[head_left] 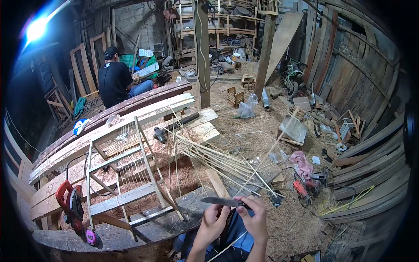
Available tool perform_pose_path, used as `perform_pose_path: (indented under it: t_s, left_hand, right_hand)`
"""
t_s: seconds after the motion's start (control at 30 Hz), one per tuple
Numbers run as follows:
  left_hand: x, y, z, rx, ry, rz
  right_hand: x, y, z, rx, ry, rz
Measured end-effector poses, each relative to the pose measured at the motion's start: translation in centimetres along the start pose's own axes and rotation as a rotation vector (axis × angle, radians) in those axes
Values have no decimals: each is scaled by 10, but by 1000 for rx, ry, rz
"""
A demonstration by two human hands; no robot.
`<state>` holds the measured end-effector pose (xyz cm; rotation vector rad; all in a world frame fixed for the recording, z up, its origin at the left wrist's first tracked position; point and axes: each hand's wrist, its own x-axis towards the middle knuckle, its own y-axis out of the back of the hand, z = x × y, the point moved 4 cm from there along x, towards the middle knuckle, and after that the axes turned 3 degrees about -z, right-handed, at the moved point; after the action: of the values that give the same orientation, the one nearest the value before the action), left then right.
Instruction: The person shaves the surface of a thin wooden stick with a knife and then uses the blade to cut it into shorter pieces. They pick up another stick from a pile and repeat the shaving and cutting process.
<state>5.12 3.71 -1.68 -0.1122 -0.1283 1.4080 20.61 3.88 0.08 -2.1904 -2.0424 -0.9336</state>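
A dark-bladed knife [221, 201] points left, held in front of my lap. My right hand [254, 215] is closed round its handle end. My left hand [212, 223] is closed just below the blade, with the fingers near a thin strip [263, 160] that slants up and to the right from behind the knife; how it is gripped is partly hidden. On the bench to the left stands a wooden frame [124, 199] with thin rods. Many thin sticks [214, 158] lie fanned out beyond my hands.
A red power tool [70, 203] and a purple tape measure [91, 237] rest at the bench's left end. A person [114, 81] sits beyond the planks. Red tools [301, 187] and a pink cloth [301, 164] lie on the shaving-covered floor at right, near stacked boards [375, 174].
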Motion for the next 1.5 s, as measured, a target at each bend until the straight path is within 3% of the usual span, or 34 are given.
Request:
perform_pose_path:
  t_s: [0.1, 0.3, 0.7, 0.8, 0.87, 1.0, 1.07, 1.2, 1.27, 1.5]
  left_hand:
    - [-2, 0, 9, 12, -59, 6]
    - [-5, 5, 5, -13, 143, -93]
    - [-3, 2, 16, 25, -58, -179]
    - [-6, 1, 22, 157, -134, -96]
    - [-3, 0, 24, 375, -330, -92]
    - [-4, 4, 33, 356, -373, -91]
    - [-8, 10, 24, 434, -72, -197]
    - [-6, 6, 26, 417, -3, -202]
    - [-5, 5, 20, 333, -172, -116]
    - [-6, 9, 5, 282, -223, 45]
  right_hand:
    - [2, -2, -12, -162, 62, 9]
    - [2, -2, -21, -261, 118, 48]
    - [0, 0, -18, -282, 147, 42]
    - [0, 0, -20, -346, 157, 64]
    - [0, 1, -17, -321, 160, 89]
    - [2, 10, -24, -332, 174, 106]
    - [2, 18, -25, -302, 129, 139]
    - [1, 18, -23, -305, 119, 142]
    - [1, 19, -19, -326, 132, 143]
    - [3, 11, -27, -342, 203, 114]
